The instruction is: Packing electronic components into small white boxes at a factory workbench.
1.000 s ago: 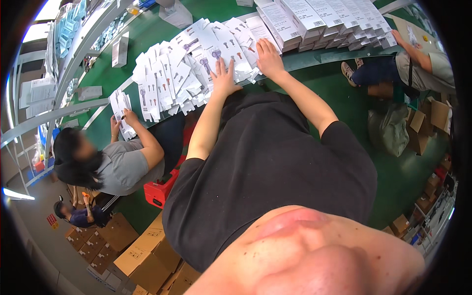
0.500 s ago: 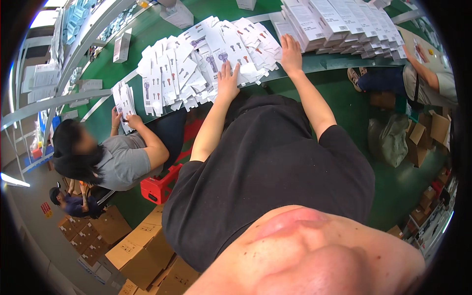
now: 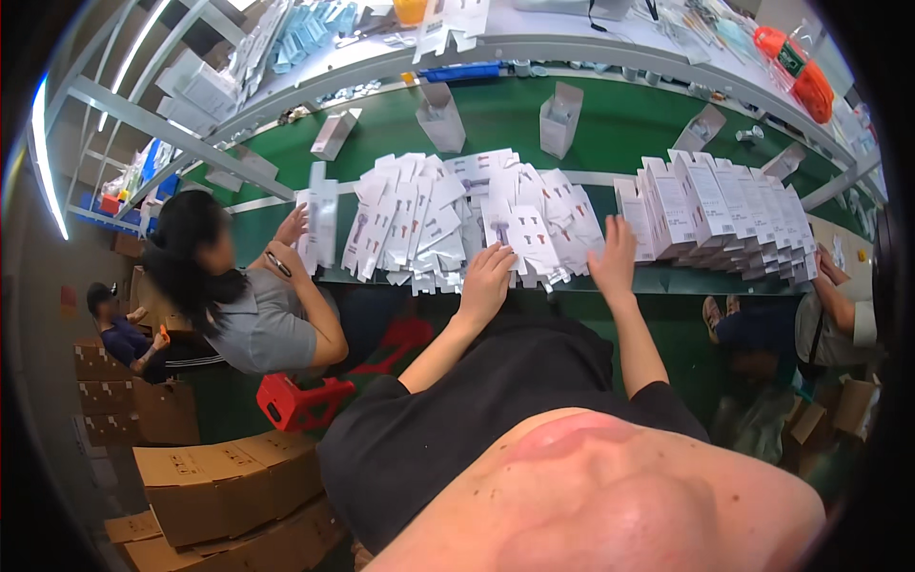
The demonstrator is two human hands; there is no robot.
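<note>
A spread heap of flat white cartons printed with small pictures of handheld devices lies on the green bench in front of me. My left hand rests on the heap's near edge, fingers stretched out and holding nothing. At the heap's right end my right hand touches the outer cartons with its fingers apart. Just right of that hand stand rows of white boxes, packed close together and stacked.
Several open white boxes, one of them upright, stand along the bench's back under a metal-framed shelf. At my left a co-worker handles cartons; another person is at the right. A red stool and brown cardboard boxes are behind.
My view has tilted up, bringing the back of the bench and the shelf into sight. Both hands stay at the carton heap. The co-worker's cartons at left now stand on edge.
</note>
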